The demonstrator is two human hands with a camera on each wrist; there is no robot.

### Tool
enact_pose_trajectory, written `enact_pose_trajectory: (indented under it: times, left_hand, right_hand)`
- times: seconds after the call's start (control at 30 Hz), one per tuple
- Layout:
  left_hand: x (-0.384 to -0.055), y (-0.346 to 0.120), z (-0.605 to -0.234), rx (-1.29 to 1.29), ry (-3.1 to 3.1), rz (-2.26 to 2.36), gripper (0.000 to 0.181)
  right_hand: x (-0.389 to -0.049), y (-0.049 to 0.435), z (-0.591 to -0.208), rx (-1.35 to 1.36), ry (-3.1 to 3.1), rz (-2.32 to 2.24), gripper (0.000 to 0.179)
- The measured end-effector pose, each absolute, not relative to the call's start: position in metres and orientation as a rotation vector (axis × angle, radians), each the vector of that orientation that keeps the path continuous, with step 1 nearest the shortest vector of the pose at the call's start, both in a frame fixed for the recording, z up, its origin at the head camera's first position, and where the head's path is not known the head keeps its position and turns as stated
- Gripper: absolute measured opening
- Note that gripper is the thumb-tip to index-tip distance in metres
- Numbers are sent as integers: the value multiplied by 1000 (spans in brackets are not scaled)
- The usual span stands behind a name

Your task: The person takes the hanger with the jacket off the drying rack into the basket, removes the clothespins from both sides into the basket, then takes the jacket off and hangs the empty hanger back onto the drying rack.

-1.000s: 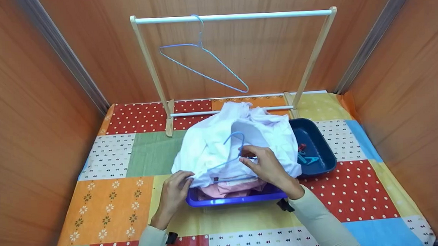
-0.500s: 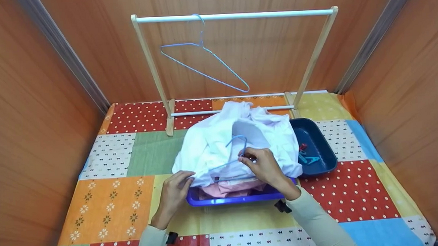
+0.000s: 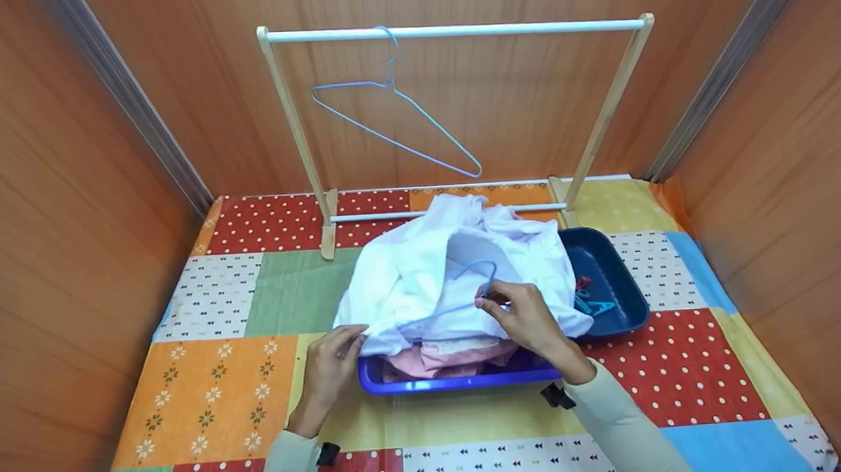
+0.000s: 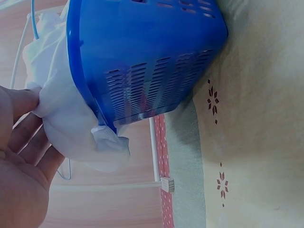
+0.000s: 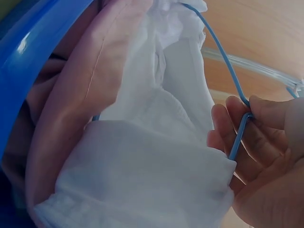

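Note:
A white garment point(image 3: 401, 273) lies heaped over a blue plastic laundry basket point(image 3: 464, 382), with pink cloth point(image 3: 434, 359) showing beneath it. My left hand point(image 3: 330, 366) pinches the garment's near left edge between thumb and fingers; in the left wrist view that white cloth point(image 4: 71, 128) droops past the basket rim. With thumb and fingertips, my right hand point(image 3: 529, 316) holds a blue wire clothes hanger point(image 5: 225, 59) just below its hook. One hanger arm runs left toward the cloth my left hand pinches; part of the hanger is covered by the fabric.
Behind the basket stands a wooden rack with a white top bar point(image 3: 510, 28). Another wire hanger point(image 3: 392, 85) dangles from it. To the right, a dark blue tray point(image 3: 632, 297) holds several clothespins point(image 3: 595, 307). Patchwork-patterned cloth point(image 3: 220, 390) covers the surface.
My right hand has shifted to the right with the hanger, and the hook has swung rightward. The garment's lower right part has spread right. My left hand has barely moved.

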State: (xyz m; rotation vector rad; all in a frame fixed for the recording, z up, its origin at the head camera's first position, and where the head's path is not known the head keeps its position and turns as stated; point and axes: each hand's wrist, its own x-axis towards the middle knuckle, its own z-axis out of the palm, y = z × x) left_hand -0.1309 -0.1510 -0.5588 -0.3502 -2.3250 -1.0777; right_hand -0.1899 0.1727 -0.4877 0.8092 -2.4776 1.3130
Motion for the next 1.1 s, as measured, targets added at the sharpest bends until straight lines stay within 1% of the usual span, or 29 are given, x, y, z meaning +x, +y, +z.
enact_pose_trajectory:
  times: [0.33,0.43,0.53,0.67,0.73,0.8,0.93,1.1]
  left_hand:
    - [-132,-153,-563,-335,-2301,-1070,18]
    - [-133,-154,-564,-334,-2295,-1088,19]
    - [-132,-155,-565,-321,-2303,-1102,20]
    - [-132,-155,-567,-303,-2331,-1107,21]
    - [-132,-155,-568,-298,-2341,-1105,21]
    - [-132,-155,-569,-295,-2349,-1095,22]
    - [-132,-155,-571,-289,-2362,-1086,23]
    - [-132,-155,-572,-281,-2376,-1101,23]
  right_hand:
    - [-189,189,-479,743,-2523,1341,11]
    - [-190,193,-478,714,-2514,1376,9]
    - [-190,197,-477,675,-2499,1407,2]
    - [-191,201,-476,650,-2464,1452,3]
    - [-191,201,-475,659,-2442,1478,2]
    - [-189,200,-470,680,-2417,1494,5]
    - [-182,197,-455,735,-2372,1518,2]
    - [-177,196,-445,774,-2346,1522,5]
